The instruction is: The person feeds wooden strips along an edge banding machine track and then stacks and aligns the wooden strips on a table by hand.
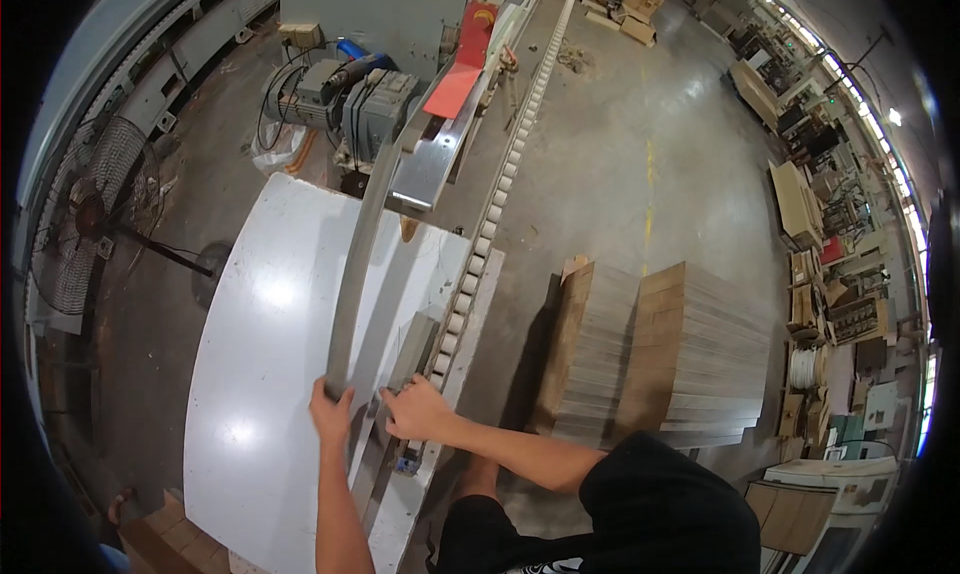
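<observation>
A long grey strip (357,274) runs from the machine at the far end down over the white tabletop (255,364). My left hand (331,411) is closed around its near end, thumb on the right side. Just to the right, my right hand (415,410) has its fingers bent at the near end of a shorter grey bar (414,342) lying along the table's right side. What those fingers pinch is hidden. A small blue-and-metal part (407,463) sits below my right wrist, on the table's right edge.
A roller track (484,239) runs along the table's right side. Beyond the table stand a shiny metal plate (428,174), a red guard (466,69) and a grey motor (318,96). Stacked long cartons (695,349) stand on the floor to the right; a fan (92,214) is at left.
</observation>
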### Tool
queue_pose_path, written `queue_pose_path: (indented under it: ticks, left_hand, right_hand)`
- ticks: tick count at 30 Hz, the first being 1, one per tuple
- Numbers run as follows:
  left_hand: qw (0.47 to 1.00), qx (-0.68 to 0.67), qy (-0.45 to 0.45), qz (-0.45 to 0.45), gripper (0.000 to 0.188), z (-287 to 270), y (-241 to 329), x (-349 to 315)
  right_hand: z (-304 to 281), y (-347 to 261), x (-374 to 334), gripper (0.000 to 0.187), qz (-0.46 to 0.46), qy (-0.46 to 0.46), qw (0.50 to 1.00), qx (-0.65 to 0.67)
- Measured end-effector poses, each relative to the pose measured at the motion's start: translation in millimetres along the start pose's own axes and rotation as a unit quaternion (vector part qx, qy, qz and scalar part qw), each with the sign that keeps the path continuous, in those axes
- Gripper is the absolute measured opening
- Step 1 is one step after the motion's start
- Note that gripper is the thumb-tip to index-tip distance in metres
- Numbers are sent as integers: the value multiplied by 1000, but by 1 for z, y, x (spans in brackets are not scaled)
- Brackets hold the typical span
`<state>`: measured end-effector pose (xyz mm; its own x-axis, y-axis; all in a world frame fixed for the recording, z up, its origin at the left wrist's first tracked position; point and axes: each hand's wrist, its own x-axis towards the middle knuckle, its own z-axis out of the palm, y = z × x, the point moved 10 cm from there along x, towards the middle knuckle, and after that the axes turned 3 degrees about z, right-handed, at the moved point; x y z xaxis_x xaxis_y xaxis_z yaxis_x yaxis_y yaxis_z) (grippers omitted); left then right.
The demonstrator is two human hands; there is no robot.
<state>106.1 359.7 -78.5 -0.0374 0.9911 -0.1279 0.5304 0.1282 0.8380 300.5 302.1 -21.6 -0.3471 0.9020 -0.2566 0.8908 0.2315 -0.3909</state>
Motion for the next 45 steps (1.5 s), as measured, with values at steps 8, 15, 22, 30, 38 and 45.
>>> queue_pose_path:
  ticks: [8,15,22,30,38,45]
  left_hand:
    - [978,175,77,-80,44,-137,-103,-157]
    - [974,176,105,-98,27,-146,-119,-224]
    - [982,173,72,-37,35,-115,-94,-247]
    - [962,259,87,-8,75,-94,-57,-268]
    - [963,254,90,-25,73,-90,-47,-267]
    - [960,266,75,-38,72,-83,-50,-264]
  right_hand:
    - [-1,-1,1,68,-9,-31,999,-25]
    - [-2,-3,-2,67,-12,-55,997,-50]
    - [-11,-7,-5,64,-2,-59,996,-74]
    - [-8,-18,-3,65,-5,-24,997,-67]
    - [-4,-12,4,63,-35,-19,997,-67]
    - [-3,-9,0,61,-27,-30,996,-78]
